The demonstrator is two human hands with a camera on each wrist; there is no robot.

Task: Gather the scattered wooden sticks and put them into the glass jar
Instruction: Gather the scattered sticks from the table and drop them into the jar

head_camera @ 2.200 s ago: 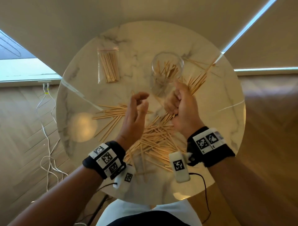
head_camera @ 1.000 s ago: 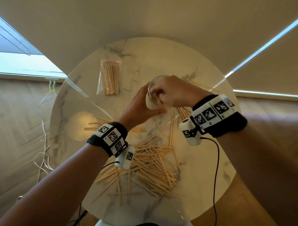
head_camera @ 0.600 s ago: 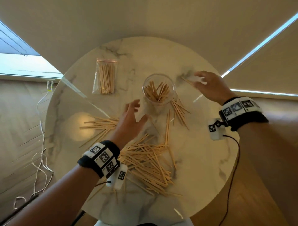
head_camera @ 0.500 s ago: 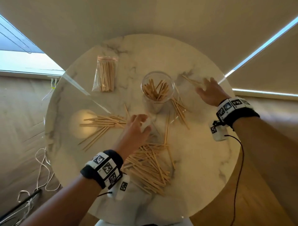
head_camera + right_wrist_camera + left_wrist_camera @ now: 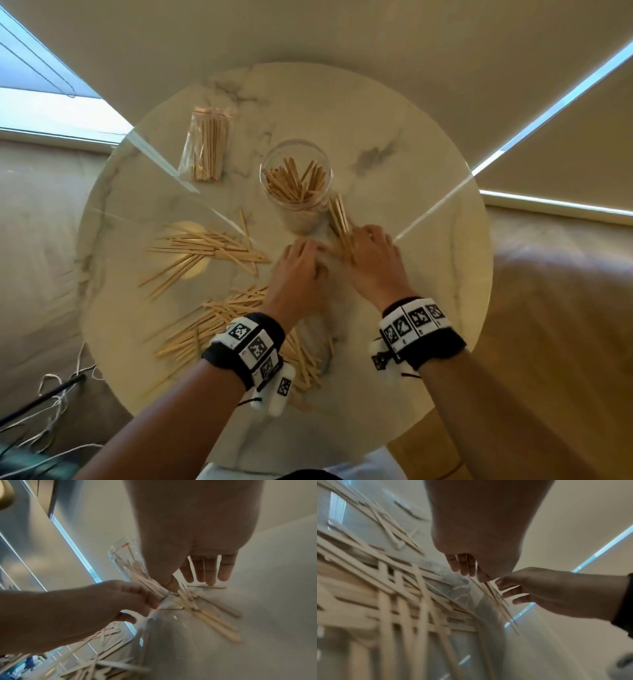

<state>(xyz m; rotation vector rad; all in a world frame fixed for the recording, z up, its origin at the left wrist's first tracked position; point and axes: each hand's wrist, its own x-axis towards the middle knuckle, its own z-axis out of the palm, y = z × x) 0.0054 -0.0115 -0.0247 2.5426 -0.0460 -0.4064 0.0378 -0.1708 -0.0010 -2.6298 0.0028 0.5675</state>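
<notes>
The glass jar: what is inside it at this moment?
Inside the glass jar stand many wooden sticks, leaning in different directions. The jar has no lid. How they sit at the bottom cannot be seen: the sticks themselves cover it.

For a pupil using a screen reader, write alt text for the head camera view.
Two hands, left hand and right hand, meet over a small bunch of sticks beside a glass jar partly filled with sticks on a round marble table. More loose sticks lie left and near; a bagged bundle sits far left.

Marble table (image 5: 394, 120), bagged sticks (image 5: 205, 150), floor cables (image 5: 51, 394)
</notes>
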